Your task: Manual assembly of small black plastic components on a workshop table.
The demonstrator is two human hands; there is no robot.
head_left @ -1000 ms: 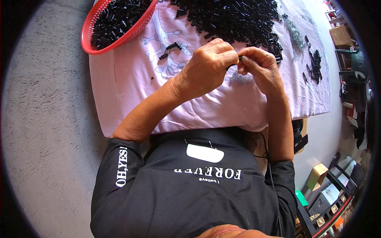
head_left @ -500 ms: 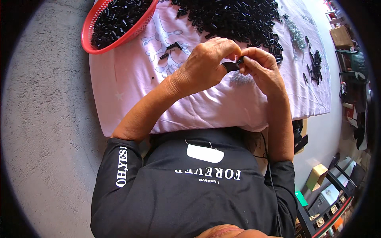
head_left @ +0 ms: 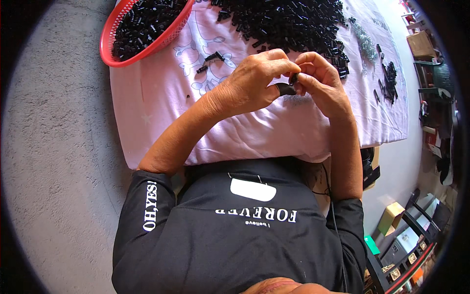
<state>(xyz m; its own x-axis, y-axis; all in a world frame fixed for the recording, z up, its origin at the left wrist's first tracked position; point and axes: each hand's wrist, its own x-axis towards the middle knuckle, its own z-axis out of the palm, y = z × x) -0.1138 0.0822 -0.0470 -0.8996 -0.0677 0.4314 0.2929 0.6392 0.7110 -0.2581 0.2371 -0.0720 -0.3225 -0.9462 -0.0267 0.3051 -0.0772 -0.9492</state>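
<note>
Above the near middle of the cloth-covered table, my left hand [head_left: 257,76] and my right hand [head_left: 324,85] meet fingertip to fingertip. Pinched between them is a small black plastic piece [head_left: 293,78], mostly hidden by the fingers. A black cover [head_left: 285,89] wraps the tip of my left thumb. Both hands are closed, with fingers bent. Just below them lies a small heap of tiny silvery parts [head_left: 296,100], partly hidden by my right hand. A big pile of short black plastic pieces [head_left: 289,24] spreads beyond my hands.
A red plastic basket [head_left: 108,41] full of black pieces stands at the far left. Some loose black pieces [head_left: 210,57] lie near it on the pink cloth [head_left: 147,112]. To the right are more silvery parts [head_left: 363,41] and a small group of black pieces [head_left: 389,83].
My fingers have shifted slightly around the small black piece, and my left thumb has moved a little lower. My right index finger is more arched. The piles look the same.
</note>
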